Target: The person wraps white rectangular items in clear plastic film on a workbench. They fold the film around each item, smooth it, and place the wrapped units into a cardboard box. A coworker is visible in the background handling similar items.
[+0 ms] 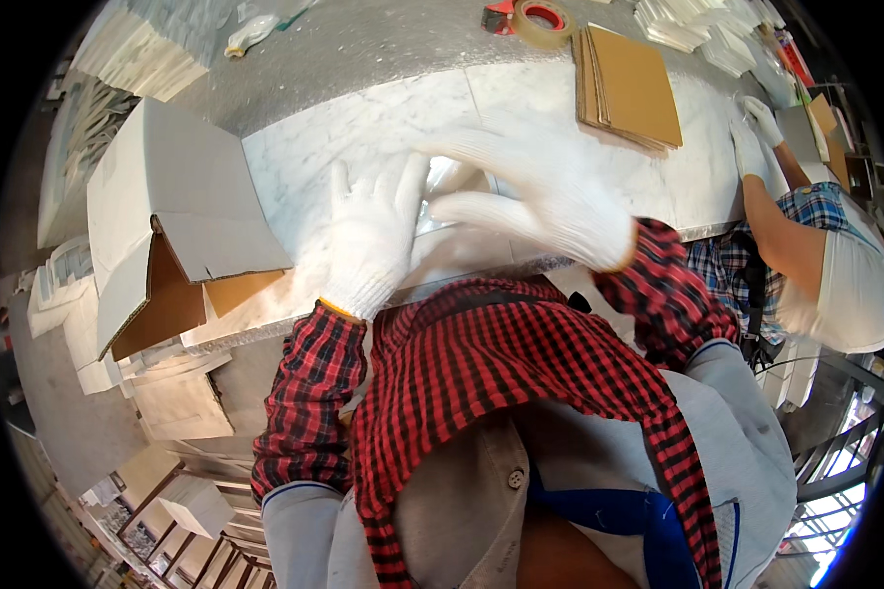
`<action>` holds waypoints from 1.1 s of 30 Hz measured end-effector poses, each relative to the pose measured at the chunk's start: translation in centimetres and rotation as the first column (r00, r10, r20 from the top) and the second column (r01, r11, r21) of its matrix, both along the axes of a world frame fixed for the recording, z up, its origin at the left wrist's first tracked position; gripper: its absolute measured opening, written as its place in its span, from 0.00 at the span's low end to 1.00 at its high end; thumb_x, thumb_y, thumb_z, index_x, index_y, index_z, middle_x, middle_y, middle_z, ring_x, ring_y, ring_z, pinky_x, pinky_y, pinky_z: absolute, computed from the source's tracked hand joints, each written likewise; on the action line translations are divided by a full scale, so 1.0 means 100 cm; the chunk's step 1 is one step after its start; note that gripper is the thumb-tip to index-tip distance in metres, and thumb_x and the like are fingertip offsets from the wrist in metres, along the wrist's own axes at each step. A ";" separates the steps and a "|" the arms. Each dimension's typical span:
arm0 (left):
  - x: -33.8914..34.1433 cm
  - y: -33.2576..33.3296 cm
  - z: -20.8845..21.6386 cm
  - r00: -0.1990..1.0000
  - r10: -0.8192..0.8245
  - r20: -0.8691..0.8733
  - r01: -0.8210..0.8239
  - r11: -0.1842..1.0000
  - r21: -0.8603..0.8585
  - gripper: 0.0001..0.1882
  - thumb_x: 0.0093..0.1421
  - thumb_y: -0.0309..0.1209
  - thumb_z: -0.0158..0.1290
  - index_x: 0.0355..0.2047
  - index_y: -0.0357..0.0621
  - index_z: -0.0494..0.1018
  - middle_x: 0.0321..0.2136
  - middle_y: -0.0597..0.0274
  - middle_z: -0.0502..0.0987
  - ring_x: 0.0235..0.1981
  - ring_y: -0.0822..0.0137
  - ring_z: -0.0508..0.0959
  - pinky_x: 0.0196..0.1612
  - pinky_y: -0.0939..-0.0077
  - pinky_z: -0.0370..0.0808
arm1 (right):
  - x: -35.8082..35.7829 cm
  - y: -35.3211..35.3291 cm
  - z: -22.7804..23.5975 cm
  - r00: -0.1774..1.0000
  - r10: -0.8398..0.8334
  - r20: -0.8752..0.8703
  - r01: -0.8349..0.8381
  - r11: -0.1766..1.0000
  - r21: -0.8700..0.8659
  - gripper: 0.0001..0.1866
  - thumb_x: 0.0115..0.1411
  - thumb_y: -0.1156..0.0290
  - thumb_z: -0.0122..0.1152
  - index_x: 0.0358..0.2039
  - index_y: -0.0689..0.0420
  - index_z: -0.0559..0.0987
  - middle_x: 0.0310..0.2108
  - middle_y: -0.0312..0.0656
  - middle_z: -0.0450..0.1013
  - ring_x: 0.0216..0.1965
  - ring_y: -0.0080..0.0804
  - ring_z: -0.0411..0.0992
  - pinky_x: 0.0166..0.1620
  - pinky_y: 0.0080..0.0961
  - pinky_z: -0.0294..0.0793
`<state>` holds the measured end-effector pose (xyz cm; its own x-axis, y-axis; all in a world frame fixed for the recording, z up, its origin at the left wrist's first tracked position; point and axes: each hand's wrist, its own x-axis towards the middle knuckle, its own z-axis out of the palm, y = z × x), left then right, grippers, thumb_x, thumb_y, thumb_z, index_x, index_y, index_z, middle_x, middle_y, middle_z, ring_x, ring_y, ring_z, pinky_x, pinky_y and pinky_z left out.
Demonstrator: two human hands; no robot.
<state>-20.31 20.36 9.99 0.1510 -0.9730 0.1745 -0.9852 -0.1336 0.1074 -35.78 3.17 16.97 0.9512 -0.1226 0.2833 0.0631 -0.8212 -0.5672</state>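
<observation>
Both of my hands wear white knitted gloves over a pale marble-patterned worktop [329, 123]. My left hand [371, 231] lies flat, its fingers spread and pointing away from me, beside a shiny, clear-wrapped item [452, 177]. My right hand [560, 196] reaches across from the right above that item, thumb and fingers apart and blurred by motion. The item is mostly hidden between the hands, so I cannot make out its kind or whether either hand touches it.
An open white carton [192, 187] stands at the left, flaps toward me. Flat brown cardboard pieces [638, 83] lie at the back right, near a tape roll [545, 25]. White stacks [152, 44] rise at the far left. A co-worker's gloved hand [749, 152] rests at the right.
</observation>
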 end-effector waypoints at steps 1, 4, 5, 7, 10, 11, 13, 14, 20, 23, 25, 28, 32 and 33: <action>0.000 0.002 -0.008 0.999 0.031 0.012 -0.031 0.999 -0.013 0.43 0.57 0.52 0.64 0.65 0.38 0.65 0.56 0.50 0.72 0.59 0.50 0.71 0.67 0.41 0.61 | 0.016 -0.001 -0.027 0.994 0.038 0.104 -0.032 0.998 -0.063 0.33 0.59 0.48 0.71 0.57 0.60 0.77 0.50 0.50 0.76 0.52 0.50 0.75 0.56 0.44 0.76; 0.011 0.008 -0.003 0.998 -0.011 -0.056 0.010 1.000 -0.029 0.47 0.56 0.52 0.66 0.68 0.39 0.63 0.58 0.46 0.72 0.60 0.46 0.71 0.67 0.42 0.63 | 0.024 -0.012 -0.079 0.972 0.165 0.165 -0.127 0.967 -0.221 0.44 0.56 0.45 0.72 0.64 0.61 0.70 0.58 0.55 0.70 0.58 0.53 0.71 0.60 0.45 0.73; 0.014 0.009 0.000 0.994 -0.053 -0.096 0.050 0.998 -0.033 0.48 0.56 0.53 0.66 0.69 0.41 0.62 0.60 0.43 0.71 0.62 0.43 0.70 0.67 0.42 0.64 | 0.022 -0.018 -0.088 0.969 0.201 0.142 -0.159 0.951 -0.266 0.47 0.55 0.44 0.72 0.66 0.61 0.67 0.60 0.56 0.68 0.59 0.55 0.70 0.61 0.45 0.72; 0.019 0.015 -0.004 0.995 -0.049 -0.088 0.045 0.998 -0.051 0.51 0.54 0.54 0.68 0.70 0.40 0.61 0.58 0.42 0.72 0.60 0.43 0.71 0.65 0.46 0.67 | 0.022 -0.023 -0.095 0.971 0.222 0.085 -0.194 0.947 -0.256 0.48 0.53 0.43 0.73 0.66 0.61 0.67 0.58 0.55 0.69 0.58 0.55 0.71 0.60 0.45 0.72; 0.018 0.017 0.001 0.995 -0.003 -0.100 0.008 0.999 0.050 0.54 0.52 0.56 0.69 0.71 0.39 0.61 0.55 0.40 0.73 0.56 0.42 0.73 0.62 0.50 0.70 | 0.022 -0.022 -0.095 0.975 0.223 -0.017 -0.220 0.940 -0.261 0.48 0.53 0.43 0.73 0.66 0.61 0.67 0.57 0.55 0.70 0.57 0.55 0.71 0.59 0.46 0.73; 0.018 0.016 0.006 0.994 0.019 -0.107 -0.008 0.994 0.106 0.55 0.51 0.57 0.68 0.71 0.39 0.61 0.54 0.40 0.73 0.55 0.41 0.74 0.60 0.51 0.72 | 0.022 -0.023 -0.093 0.975 0.217 -0.054 -0.223 0.938 -0.266 0.48 0.53 0.44 0.73 0.66 0.61 0.67 0.56 0.55 0.71 0.56 0.56 0.72 0.59 0.46 0.73; 0.022 0.012 0.016 0.984 0.001 -0.176 0.019 0.994 0.112 0.55 0.51 0.59 0.68 0.70 0.37 0.61 0.54 0.39 0.74 0.54 0.40 0.75 0.59 0.51 0.73 | 0.024 -0.026 -0.088 0.969 0.247 -0.031 -0.247 0.939 -0.240 0.48 0.54 0.43 0.73 0.66 0.61 0.67 0.55 0.56 0.71 0.55 0.56 0.72 0.58 0.46 0.73; 0.025 0.010 0.018 0.978 -0.008 -0.211 0.033 0.993 0.114 0.56 0.51 0.60 0.68 0.70 0.37 0.61 0.55 0.39 0.74 0.54 0.40 0.76 0.59 0.51 0.73 | 0.024 -0.028 -0.085 0.965 0.261 -0.019 -0.259 0.939 -0.227 0.47 0.54 0.43 0.72 0.66 0.61 0.67 0.54 0.57 0.72 0.55 0.57 0.73 0.58 0.46 0.73; 0.041 0.008 0.017 0.976 -0.141 -0.164 0.141 0.990 -0.013 0.54 0.51 0.65 0.62 0.66 0.35 0.65 0.50 0.45 0.77 0.50 0.43 0.78 0.51 0.53 0.78 | 0.030 -0.032 -0.070 0.950 0.283 -0.135 -0.309 0.919 -0.245 0.45 0.61 0.41 0.66 0.66 0.62 0.67 0.53 0.60 0.73 0.53 0.58 0.74 0.56 0.46 0.75; 0.039 0.007 0.023 0.969 -0.148 -0.196 0.149 0.989 -0.009 0.47 0.55 0.60 0.64 0.64 0.36 0.67 0.47 0.44 0.77 0.47 0.43 0.80 0.48 0.53 0.79 | 0.031 -0.032 -0.082 0.960 0.266 -0.090 -0.281 0.911 -0.302 0.41 0.63 0.44 0.65 0.65 0.62 0.68 0.52 0.59 0.73 0.49 0.58 0.77 0.52 0.45 0.78; 0.038 0.004 0.021 0.977 -0.133 -0.164 0.136 0.991 0.011 0.42 0.58 0.55 0.64 0.62 0.36 0.68 0.46 0.44 0.78 0.46 0.43 0.80 0.48 0.54 0.79 | 0.031 -0.032 -0.073 0.957 0.272 -0.103 -0.291 0.904 -0.312 0.37 0.63 0.48 0.65 0.63 0.62 0.69 0.49 0.58 0.73 0.45 0.56 0.78 0.49 0.46 0.79; 0.039 0.000 0.025 0.990 -0.071 -0.124 0.096 0.972 0.213 0.37 0.62 0.45 0.63 0.65 0.36 0.65 0.52 0.41 0.76 0.50 0.42 0.79 0.51 0.54 0.79 | 0.033 -0.032 -0.076 0.958 0.251 -0.140 -0.285 0.882 -0.374 0.33 0.63 0.52 0.66 0.60 0.61 0.70 0.46 0.55 0.73 0.41 0.52 0.79 0.45 0.46 0.81; 0.039 0.003 0.023 0.997 -0.063 -0.048 0.074 0.954 0.289 0.43 0.60 0.47 0.65 0.68 0.36 0.62 0.53 0.41 0.75 0.51 0.42 0.79 0.53 0.53 0.79 | 0.035 -0.028 -0.079 0.963 0.221 -0.157 -0.268 0.862 -0.430 0.34 0.60 0.49 0.66 0.58 0.60 0.71 0.45 0.54 0.73 0.41 0.50 0.78 0.44 0.43 0.80; 0.039 0.003 0.022 0.991 -0.096 -0.089 0.113 0.970 0.215 0.46 0.58 0.51 0.65 0.68 0.36 0.62 0.52 0.42 0.75 0.50 0.42 0.79 0.53 0.53 0.78 | 0.034 -0.028 -0.080 0.965 0.225 -0.137 -0.262 0.866 -0.426 0.35 0.59 0.48 0.67 0.58 0.60 0.71 0.45 0.54 0.73 0.42 0.50 0.78 0.46 0.42 0.79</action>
